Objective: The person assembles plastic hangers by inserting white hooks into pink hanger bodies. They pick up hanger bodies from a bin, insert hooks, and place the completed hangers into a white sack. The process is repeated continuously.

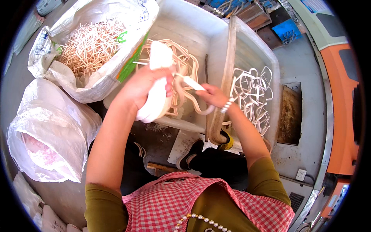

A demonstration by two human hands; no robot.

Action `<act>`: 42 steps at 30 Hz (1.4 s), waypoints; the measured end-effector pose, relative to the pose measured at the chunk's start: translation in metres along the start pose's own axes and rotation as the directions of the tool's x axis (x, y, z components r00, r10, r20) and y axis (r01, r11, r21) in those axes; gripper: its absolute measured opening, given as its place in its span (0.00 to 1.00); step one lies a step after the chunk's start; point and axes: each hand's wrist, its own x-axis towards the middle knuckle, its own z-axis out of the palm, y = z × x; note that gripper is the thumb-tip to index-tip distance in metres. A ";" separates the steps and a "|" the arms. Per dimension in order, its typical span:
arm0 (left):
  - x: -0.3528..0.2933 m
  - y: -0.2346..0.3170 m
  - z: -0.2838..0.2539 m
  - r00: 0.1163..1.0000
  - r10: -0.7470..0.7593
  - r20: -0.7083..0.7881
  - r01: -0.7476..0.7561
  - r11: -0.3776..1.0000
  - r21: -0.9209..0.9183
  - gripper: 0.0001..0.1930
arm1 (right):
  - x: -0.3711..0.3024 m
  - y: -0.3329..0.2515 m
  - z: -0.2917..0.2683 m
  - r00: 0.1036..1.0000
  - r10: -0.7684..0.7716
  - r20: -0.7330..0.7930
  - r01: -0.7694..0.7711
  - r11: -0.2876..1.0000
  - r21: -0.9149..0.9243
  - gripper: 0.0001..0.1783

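My left hand (145, 85) is wrapped round a long white piece shaped like a shoe sole (160, 58), held upright over a pale bin. My right hand (212, 96), wearing a white beaded bracelet, grips a slim tool with a white handle (193, 82). Its thin tip points at the sole's right side; motion blur hides whether they touch. A pale strip (201, 111) curves below the tool, near the right hand. Several beige strips (187, 58) lie in the bin behind the sole.
The bin (185, 19) stands beside a second bin (272, 58) holding tangled white strips (251, 96). At left, an open woven sack (92, 91) contains thin pale scraps (92, 46); a white plastic bag (58, 120) sits nearer. An orange machine (342, 108) stands at right.
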 end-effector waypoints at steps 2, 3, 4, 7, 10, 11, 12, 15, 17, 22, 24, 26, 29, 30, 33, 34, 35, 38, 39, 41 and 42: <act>0.001 -0.021 0.006 0.998 -0.025 -0.058 0.042 0.948 0.316 0.06 | 0.015 -0.008 0.021 0.996 0.043 -0.083 -0.089 0.719 -0.689 0.19; -0.001 -0.028 0.017 0.998 -0.039 -0.043 0.052 0.923 0.381 0.07 | 0.021 0.005 0.022 0.983 0.089 -0.162 -0.182 0.632 -0.753 0.17; -0.004 -0.033 0.025 0.999 -0.021 -0.027 0.030 0.934 0.355 0.07 | 0.031 0.020 0.026 0.962 0.121 -0.243 -0.270 0.539 -0.798 0.16; -0.001 -0.035 0.021 1.000 -0.011 -0.020 0.014 0.984 0.178 0.09 | 0.027 -0.003 0.013 0.888 -0.066 -0.456 -0.268 0.732 -0.627 0.16; 0.006 -0.041 0.013 0.996 0.035 -0.079 -0.034 0.999 0.019 0.10 | 0.007 -0.036 -0.003 0.851 0.027 -0.524 -0.053 0.998 -0.034 0.15; 0.009 -0.043 0.012 0.994 0.049 -0.094 -0.053 0.998 -0.037 0.10 | -0.005 -0.058 -0.007 0.893 0.182 -0.411 -0.018 0.929 0.370 0.14; 0.010 -0.045 0.013 0.992 0.061 -0.109 -0.071 0.993 -0.094 0.10 | -0.017 -0.071 -0.003 0.912 0.180 -0.368 0.041 0.853 0.520 0.14; 0.012 -0.050 0.019 0.997 0.049 -0.059 -0.061 0.973 -0.224 0.14 | -0.037 -0.094 0.034 0.916 0.143 -0.374 0.143 0.755 0.640 0.15; 0.014 -0.060 0.023 0.999 0.042 0.008 -0.038 0.955 -0.296 0.16 | -0.037 -0.093 0.063 0.930 -0.017 -0.368 0.273 0.702 0.658 0.17; 0.007 -0.071 0.034 0.987 0.160 -0.018 -0.159 0.950 -0.269 0.15 | -0.024 -0.099 0.083 0.945 0.079 -0.316 0.240 0.489 0.838 0.28; 0.002 -0.067 0.035 0.982 0.187 0.003 -0.181 0.955 -0.234 0.14 | -0.023 -0.096 0.059 0.975 0.035 -0.221 0.179 0.467 0.866 0.32; 0.000 -0.066 0.027 0.992 0.092 0.091 -0.079 0.987 -0.139 0.13 | -0.014 -0.094 0.038 0.964 0.116 -0.239 0.150 0.507 0.849 0.35; -0.006 -0.070 0.032 0.995 -0.033 0.096 0.023 0.994 0.110 0.13 | -0.011 -0.094 0.017 0.953 0.045 -0.299 0.255 0.412 0.875 0.24; -0.010 -0.070 0.034 0.989 -0.052 0.142 0.011 0.961 0.276 0.14 | -0.011 -0.092 0.011 0.881 -0.032 -0.471 0.427 0.483 0.765 0.20; -0.012 -0.087 0.028 0.991 -0.053 0.121 -0.044 0.734 0.678 0.18 | -0.024 -0.106 0.007 0.684 -0.323 -0.654 0.613 0.741 0.276 0.09; -0.012 -0.090 0.026 0.996 -0.035 0.084 -0.044 0.618 0.785 0.19 | -0.036 -0.112 0.013 0.687 -0.421 -0.592 0.561 0.825 0.064 0.08; -0.012 -0.091 0.027 0.998 -0.011 0.057 -0.044 0.483 0.874 0.19 | -0.050 -0.118 0.017 0.696 -0.502 -0.513 0.496 0.853 -0.162 0.08; -0.002 -0.081 0.022 0.980 -0.076 0.184 -0.129 0.461 0.878 0.25 | -0.071 -0.144 0.058 0.633 -0.769 -0.088 0.575 0.544 -0.611 0.07; 0.004 -0.084 0.017 0.959 -0.085 0.272 -0.204 0.459 0.865 0.25 | -0.074 -0.147 0.064 0.587 -0.809 0.023 0.572 0.394 -0.719 0.07; 0.008 -0.103 0.015 0.973 0.073 0.217 -0.226 0.455 0.861 0.21 | -0.072 -0.130 0.053 0.531 -0.796 -0.292 0.543 0.584 -0.604 0.06; 0.004 -0.102 0.019 0.994 0.037 0.102 -0.107 0.461 0.881 0.20 | -0.073 -0.134 0.048 0.495 -0.749 -0.441 0.540 0.663 -0.519 0.06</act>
